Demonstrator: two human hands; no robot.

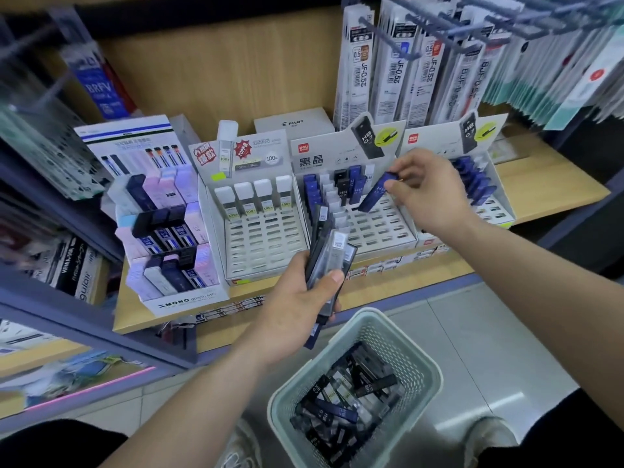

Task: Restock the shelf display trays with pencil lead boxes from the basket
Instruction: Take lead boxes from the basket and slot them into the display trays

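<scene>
Our right grip (429, 190) pinches one blue lead box (376, 192) by its upper end. The box is tilted, with its lower end at the slotted grid of the middle display tray (374, 231); we cannot tell whether it touches. The tray's back rows hold blue and black boxes. Our left grip (297, 298) is clamped round a bundle of lead boxes (329, 258), held upright before the wooden shelf (547, 187). Below, the pale green basket (418, 366) contains more loose boxes (337, 412).
</scene>
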